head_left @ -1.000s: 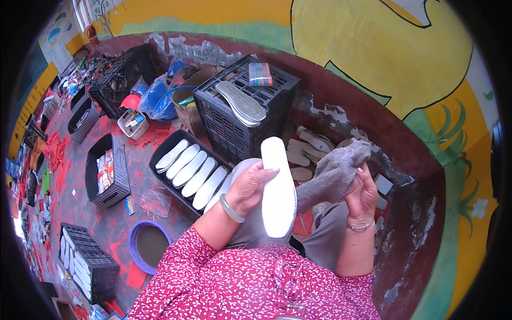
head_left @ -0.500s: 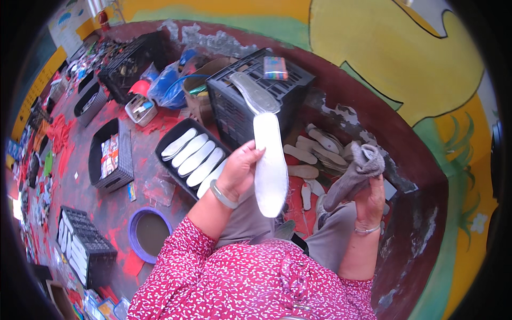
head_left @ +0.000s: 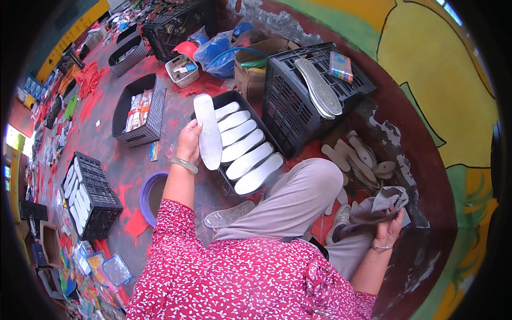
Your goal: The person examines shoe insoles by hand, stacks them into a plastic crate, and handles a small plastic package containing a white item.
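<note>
A white insole [head_left: 208, 133] is pinched at its edge by my left hand [head_left: 189, 141], upright beside the left end of a dark basket [head_left: 246, 97]. Inside that basket several white insoles [head_left: 244, 145] lie in a row. Over on the right, my right hand [head_left: 390, 230] is closed on a bunched grey cloth [head_left: 382, 205], close to the wall. A pile of loose insoles [head_left: 360, 158] lies on the floor beyond the cloth. Stacked grey insoles [head_left: 318, 89] rest on top of a black crate [head_left: 290, 101].
A purple-rimmed basin [head_left: 146, 198] of dark liquid stands left of my arm. Farther left is a black crate of white insoles [head_left: 101, 202]. A grey basket [head_left: 140, 132] holds packets. Blue plastic bags [head_left: 216, 52] and a cardboard box [head_left: 250, 80] sit at the back.
My left hand has carried the white insole leftward, from in front of the black crate to beside the dark basket. The grey cloth now hangs looser in my right hand. The view has shifted left.
</note>
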### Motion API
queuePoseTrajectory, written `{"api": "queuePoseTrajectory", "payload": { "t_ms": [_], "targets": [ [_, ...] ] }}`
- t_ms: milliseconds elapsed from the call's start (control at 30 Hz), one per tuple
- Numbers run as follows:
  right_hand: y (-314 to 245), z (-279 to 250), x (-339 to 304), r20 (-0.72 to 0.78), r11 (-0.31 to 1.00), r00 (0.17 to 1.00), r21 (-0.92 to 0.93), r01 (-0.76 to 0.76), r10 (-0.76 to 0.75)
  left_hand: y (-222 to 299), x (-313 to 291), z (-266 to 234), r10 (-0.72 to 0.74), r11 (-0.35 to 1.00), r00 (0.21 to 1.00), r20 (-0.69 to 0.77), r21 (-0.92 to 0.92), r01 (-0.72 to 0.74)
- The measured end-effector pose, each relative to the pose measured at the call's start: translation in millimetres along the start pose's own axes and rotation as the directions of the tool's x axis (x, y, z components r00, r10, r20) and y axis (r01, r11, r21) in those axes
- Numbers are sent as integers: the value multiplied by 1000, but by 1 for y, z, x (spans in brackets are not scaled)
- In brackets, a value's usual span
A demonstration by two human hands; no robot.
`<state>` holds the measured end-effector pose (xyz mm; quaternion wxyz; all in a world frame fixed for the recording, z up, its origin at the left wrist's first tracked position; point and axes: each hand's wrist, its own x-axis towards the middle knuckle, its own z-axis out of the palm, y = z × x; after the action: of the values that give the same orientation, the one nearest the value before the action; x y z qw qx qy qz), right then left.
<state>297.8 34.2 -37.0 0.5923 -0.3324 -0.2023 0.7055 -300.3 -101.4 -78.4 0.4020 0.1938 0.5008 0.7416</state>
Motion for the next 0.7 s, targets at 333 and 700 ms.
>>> {"api": "queuePoseTrajectory", "payload": {
  "t_ms": [333,700],
  "targets": [
    [14,5,7,-49,993,993,-38,-112,110,-9,40,-46,58,960,967,-247,278,14],
    [31,2,19,-161,971,978,-175,-164,136,-63,143,-29,22,495,996,90,864,-89]
  ]
}}
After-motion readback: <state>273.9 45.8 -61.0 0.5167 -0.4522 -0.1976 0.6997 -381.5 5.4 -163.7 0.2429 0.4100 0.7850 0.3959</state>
